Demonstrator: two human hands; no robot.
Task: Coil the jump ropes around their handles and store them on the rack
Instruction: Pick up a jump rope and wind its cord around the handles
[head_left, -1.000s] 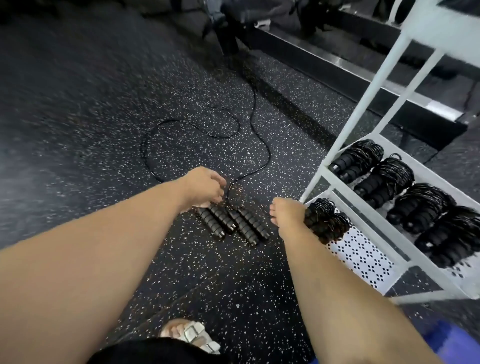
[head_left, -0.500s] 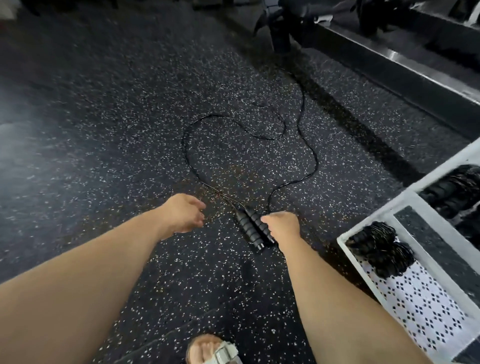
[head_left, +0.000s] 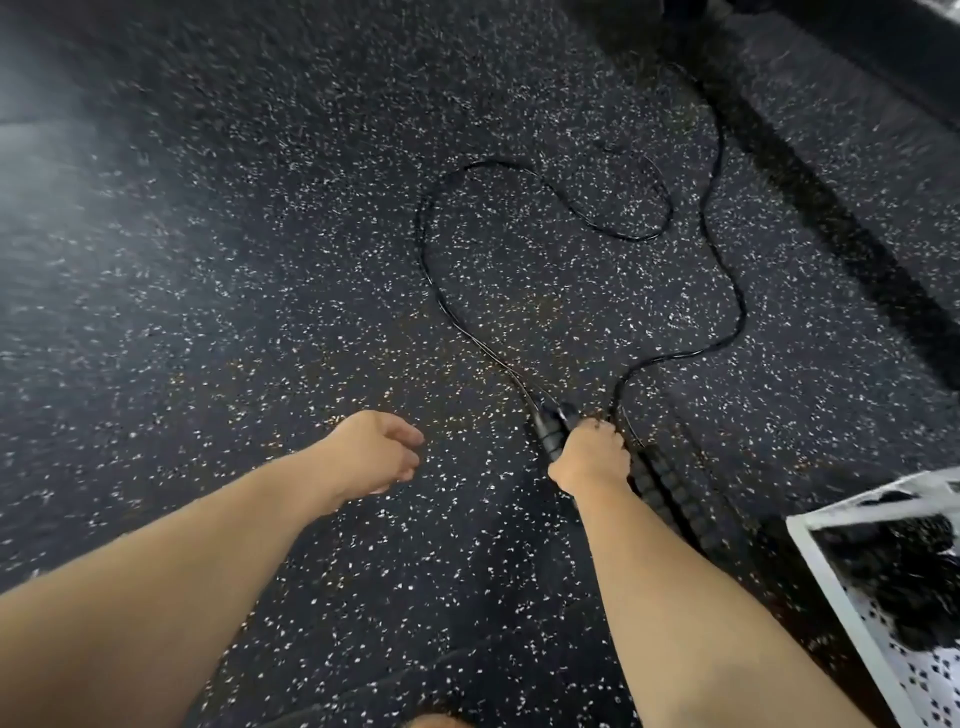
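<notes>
Head view, floor: dark speckled floor (head_left: 260, 260) filled the frame.
Rack: white rack (head_left: 852, 613) corner sat lower right, blurred black coils inside.
Rope: jump rope (head_left: 727, 291) lay looped on the floor.
Right hand: right hand (head_left: 592, 457) gripped the handles (head_left: 550, 436).
Left hand: left hand (head_left: 379, 452) loosely curled, holding nothing.

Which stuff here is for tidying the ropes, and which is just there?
For the job:
- jump rope handles, gripped by the right hand
- loose rope
- white rack
- left hand, holding nothing

Just there:
- speckled floor
</notes>
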